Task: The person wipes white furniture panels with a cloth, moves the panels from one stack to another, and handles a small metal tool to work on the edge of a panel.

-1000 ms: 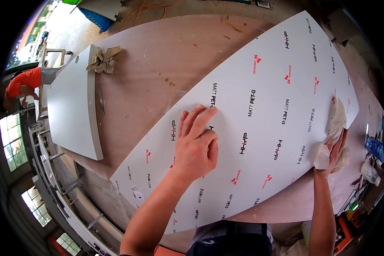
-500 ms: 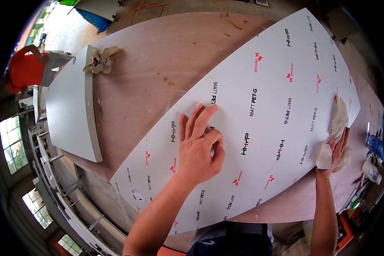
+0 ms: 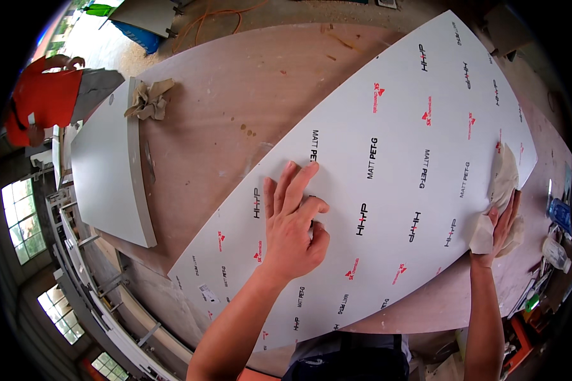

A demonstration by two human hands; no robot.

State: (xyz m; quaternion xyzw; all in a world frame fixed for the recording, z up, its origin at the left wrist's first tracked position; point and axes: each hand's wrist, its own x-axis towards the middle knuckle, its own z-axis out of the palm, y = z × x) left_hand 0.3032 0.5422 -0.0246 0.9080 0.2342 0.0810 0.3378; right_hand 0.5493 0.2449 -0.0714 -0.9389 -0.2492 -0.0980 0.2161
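A large white panel [image 3: 337,247], covered with rows of black and red print, lies slantwise across a pinkish-brown worktable [image 3: 229,82]. My left hand [image 3: 289,238] rests on the panel's left half, fingers apart and nothing in them. At the panel's right edge, my right hand [image 3: 502,232] presses a crumpled beige cloth [image 3: 504,174] against it. Parts of the cloth stick out above the fingers and on both sides of the palm. The palm side of the left hand is hidden.
A smaller pale panel [image 3: 108,171] lies at the left, with a crumpled beige cloth [image 3: 150,100] at its far corner. Beyond it stands a person in an orange top [image 3: 47,95]. A blue bottle [image 3: 559,213] and assorted tools lie at the right edge. An orange cord [image 3: 200,22] trails on the floor.
The whole view has shifted slightly. The person in orange has changed posture and appears a little nearer the small panel. Both my hands keep nearly the same places.
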